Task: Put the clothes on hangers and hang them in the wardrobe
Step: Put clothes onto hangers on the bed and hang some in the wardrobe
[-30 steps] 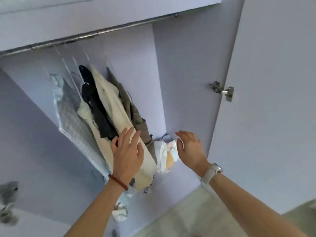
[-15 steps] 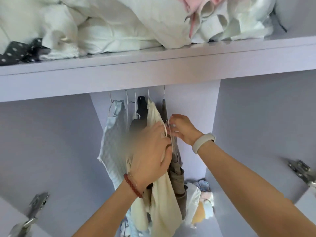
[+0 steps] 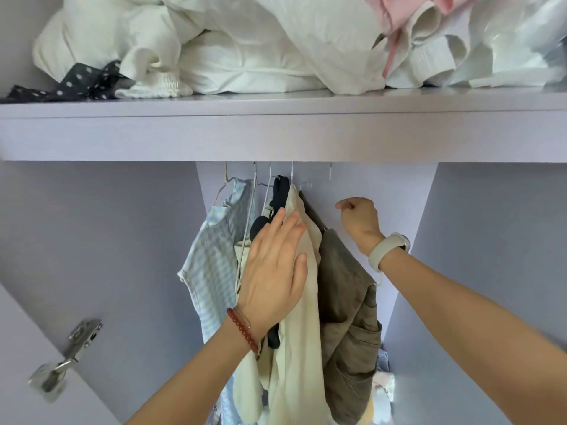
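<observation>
The left hand (image 3: 273, 271) now lies flat with straight fingers against the cream garment (image 3: 302, 317), no longer curled around its top as half a second ago. The right hand (image 3: 360, 222) has let go of the hanger and hovers loosely curled, holding nothing, just right of the olive trousers (image 3: 346, 302). Both garments hang on wire hangers (image 3: 293, 179) under the shelf's (image 3: 276, 139) front edge

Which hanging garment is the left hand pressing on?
The cream garment, between the black one and the olive-brown one; the left hand lies flat on it.
</observation>
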Demonstrator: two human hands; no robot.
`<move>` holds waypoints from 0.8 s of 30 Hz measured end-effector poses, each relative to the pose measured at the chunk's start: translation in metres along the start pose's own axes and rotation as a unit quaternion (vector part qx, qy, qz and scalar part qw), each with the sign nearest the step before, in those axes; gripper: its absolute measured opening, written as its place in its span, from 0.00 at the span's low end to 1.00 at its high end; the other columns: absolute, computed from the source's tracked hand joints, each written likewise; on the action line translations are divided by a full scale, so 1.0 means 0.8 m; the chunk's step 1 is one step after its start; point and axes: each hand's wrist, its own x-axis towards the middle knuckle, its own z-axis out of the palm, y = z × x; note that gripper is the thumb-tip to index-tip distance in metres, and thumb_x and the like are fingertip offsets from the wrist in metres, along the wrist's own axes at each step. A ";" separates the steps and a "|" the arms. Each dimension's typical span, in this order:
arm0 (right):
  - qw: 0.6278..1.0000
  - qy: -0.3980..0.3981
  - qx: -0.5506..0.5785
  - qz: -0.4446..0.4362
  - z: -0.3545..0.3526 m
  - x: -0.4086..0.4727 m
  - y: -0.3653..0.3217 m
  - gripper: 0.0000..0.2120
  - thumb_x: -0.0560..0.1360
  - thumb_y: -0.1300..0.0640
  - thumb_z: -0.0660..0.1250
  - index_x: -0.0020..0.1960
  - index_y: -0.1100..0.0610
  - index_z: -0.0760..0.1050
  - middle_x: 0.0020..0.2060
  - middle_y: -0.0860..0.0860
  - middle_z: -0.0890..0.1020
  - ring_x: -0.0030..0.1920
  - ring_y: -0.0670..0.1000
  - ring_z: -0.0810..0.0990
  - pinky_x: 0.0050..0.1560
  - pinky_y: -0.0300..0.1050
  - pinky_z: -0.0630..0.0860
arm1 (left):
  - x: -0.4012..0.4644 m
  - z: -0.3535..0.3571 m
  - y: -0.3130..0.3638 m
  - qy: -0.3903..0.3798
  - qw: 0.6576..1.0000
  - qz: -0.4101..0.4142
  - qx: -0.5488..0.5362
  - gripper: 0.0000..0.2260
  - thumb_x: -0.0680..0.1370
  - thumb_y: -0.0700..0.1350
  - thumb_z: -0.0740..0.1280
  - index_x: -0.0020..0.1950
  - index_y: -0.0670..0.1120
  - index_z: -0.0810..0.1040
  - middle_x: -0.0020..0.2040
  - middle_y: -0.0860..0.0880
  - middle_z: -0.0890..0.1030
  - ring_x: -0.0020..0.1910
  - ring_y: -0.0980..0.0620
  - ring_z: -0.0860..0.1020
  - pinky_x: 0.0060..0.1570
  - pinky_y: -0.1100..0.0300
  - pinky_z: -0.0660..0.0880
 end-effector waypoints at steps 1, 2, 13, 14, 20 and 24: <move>1.000 0.005 0.004 -0.012 -0.006 0.003 0.000 0.15 0.77 0.65 0.53 0.53 0.68 0.77 0.57 0.59 0.79 0.56 0.57 0.76 0.54 0.40 0.71 | -0.001 0.001 0.000 -0.003 1.000 0.003 -0.002 0.17 0.77 0.42 0.55 0.63 0.39 0.72 0.67 0.44 0.72 0.71 0.52 0.60 0.68 0.52 0.60; 1.000 0.010 0.006 -0.023 -0.012 0.007 -0.001 0.15 0.77 0.66 0.53 0.54 0.65 0.77 0.56 0.56 0.78 0.56 0.53 0.75 0.53 0.35 0.68 | -0.002 0.003 -0.001 -0.005 1.000 0.004 0.000 0.16 0.77 0.42 0.55 0.62 0.39 0.74 0.66 0.44 0.73 0.71 0.52 0.61 0.68 0.52 0.61; 0.993 0.048 0.110 0.020 -0.067 -0.059 0.065 0.12 0.77 0.57 0.61 0.38 0.61 0.76 0.23 0.47 0.68 0.25 0.44 0.65 0.30 0.37 0.64 | -0.042 0.053 -0.014 -0.055 0.998 0.007 0.033 0.19 0.76 0.40 0.56 0.63 0.35 0.73 0.67 0.40 0.71 0.68 0.46 0.66 0.64 0.44 0.68; 0.993 0.046 0.102 0.033 -0.070 -0.071 0.077 0.14 0.77 0.56 0.61 0.35 0.60 0.73 0.22 0.47 0.67 0.24 0.44 0.65 0.29 0.38 0.64 | -0.044 0.057 -0.014 -0.065 0.997 0.006 0.045 0.19 0.76 0.41 0.56 0.64 0.36 0.73 0.67 0.40 0.71 0.69 0.45 0.66 0.65 0.44 0.67; 0.990 0.069 0.024 0.121 -0.096 -0.155 0.137 0.21 0.77 0.55 0.61 0.27 0.60 0.67 0.22 0.52 0.66 0.23 0.47 0.63 0.30 0.40 0.63 | -0.052 0.084 -0.004 -0.156 0.978 0.004 0.139 0.32 0.69 0.41 0.69 0.70 0.35 0.63 0.71 0.38 0.65 0.71 0.39 0.62 0.67 0.40 0.59; 0.975 0.099 -0.034 0.194 -0.127 -0.223 0.166 0.17 0.77 0.55 0.61 0.32 0.62 0.67 0.25 0.55 0.64 0.27 0.51 0.61 0.33 0.45 0.61 | -0.048 0.093 0.006 -0.180 0.975 -0.002 0.128 0.34 0.69 0.42 0.69 0.72 0.35 0.59 0.73 0.37 0.60 0.72 0.38 0.58 0.69 0.40 0.53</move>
